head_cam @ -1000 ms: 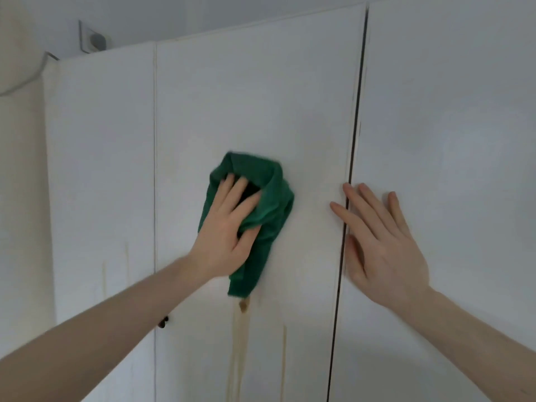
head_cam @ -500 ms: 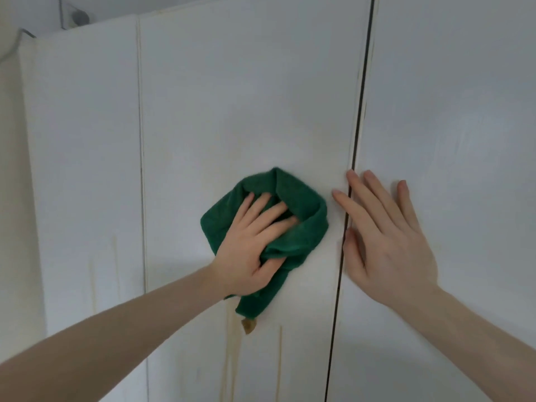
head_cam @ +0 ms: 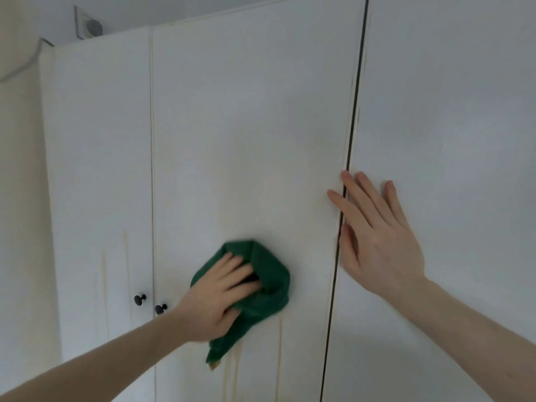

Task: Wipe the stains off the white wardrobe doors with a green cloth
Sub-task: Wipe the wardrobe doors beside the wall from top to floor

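A bunched green cloth (head_cam: 271,281) lies against the middle white wardrobe door (head_cam: 246,126), low down. My left hand (head_cam: 217,300) presses it flat on the door with fingers spread, the tips partly under a fold. Brown drip stains (head_cam: 280,358) run down the door just below the cloth. My right hand (head_cam: 374,236) rests flat on the right door (head_cam: 449,111), its fingers straight, two of them across the dark gap (head_cam: 352,126) between the doors.
The left door (head_cam: 95,169) carries faint brown streaks (head_cam: 104,285). Two small black knobs (head_cam: 140,299) (head_cam: 161,309) sit by the seam left of my left wrist. A wall fitting (head_cam: 90,26) shows above the wardrobe, and a cream wall (head_cam: 20,198) stands at the left.
My left hand has wiped the cloth down the middle door, after a swing to the right. The right hand has stayed on the gap. The view has tilted, showing the knobs.
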Motion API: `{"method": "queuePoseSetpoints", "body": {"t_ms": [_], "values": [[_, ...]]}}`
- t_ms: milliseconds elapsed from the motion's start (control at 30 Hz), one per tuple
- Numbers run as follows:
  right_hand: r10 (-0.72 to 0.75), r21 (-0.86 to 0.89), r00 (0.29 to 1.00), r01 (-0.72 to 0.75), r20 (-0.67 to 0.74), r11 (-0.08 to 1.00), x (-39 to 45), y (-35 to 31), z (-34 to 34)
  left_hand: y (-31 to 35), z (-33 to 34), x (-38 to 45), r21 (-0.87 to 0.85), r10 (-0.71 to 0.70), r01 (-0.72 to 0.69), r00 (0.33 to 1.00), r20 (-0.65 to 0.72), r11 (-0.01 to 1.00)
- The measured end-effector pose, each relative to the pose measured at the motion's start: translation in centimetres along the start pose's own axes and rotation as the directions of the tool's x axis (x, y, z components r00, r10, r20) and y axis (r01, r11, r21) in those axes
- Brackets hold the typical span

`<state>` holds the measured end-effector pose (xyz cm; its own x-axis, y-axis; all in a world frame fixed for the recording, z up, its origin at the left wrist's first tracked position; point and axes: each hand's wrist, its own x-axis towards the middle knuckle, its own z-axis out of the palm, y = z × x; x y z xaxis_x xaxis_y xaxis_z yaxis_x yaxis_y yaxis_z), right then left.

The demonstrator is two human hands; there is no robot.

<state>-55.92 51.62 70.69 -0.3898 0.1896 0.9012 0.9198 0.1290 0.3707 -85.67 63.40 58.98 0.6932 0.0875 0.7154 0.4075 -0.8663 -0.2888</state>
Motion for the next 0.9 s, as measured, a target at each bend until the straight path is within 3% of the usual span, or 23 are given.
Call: {"method": "queuePoseSetpoints", "body": {"t_ms": [100,233,533,767,900], "values": [[-0.001,-0.006,1.000,0.002,0.006,1.000,0.0,0.0,0.0,-1.3,-3.7,4.8,-0.021,-0.127,0.125,0.981,-0.145,0.992],[0.001,-0.005,1.000,0.000,0.012,1.000,0.1,0.0,-0.2,-1.7,-6.7,10.9,-0.011,-0.124,0.126,0.952,-0.281,0.992],[-0.005,0.007,1.000,0.005,0.002,1.000,0.2,0.0,0.0,-0.5,-1.3,11.2,-0.073,-0.162,0.145,0.915,-0.371,0.987],[0.004,-0.012,1.000,-0.004,-0.013,1.000,0.0,-0.1,0.2,0.6,4.3,2.5,-0.042,-0.033,0.026,0.983,-0.179,0.999],[0.006,-0.014,1.000,-0.006,-0.002,1.000,0.0,-0.1,0.2,1.1,6.8,-4.3,0.002,0.054,-0.054,0.998,0.017,0.999]]}}
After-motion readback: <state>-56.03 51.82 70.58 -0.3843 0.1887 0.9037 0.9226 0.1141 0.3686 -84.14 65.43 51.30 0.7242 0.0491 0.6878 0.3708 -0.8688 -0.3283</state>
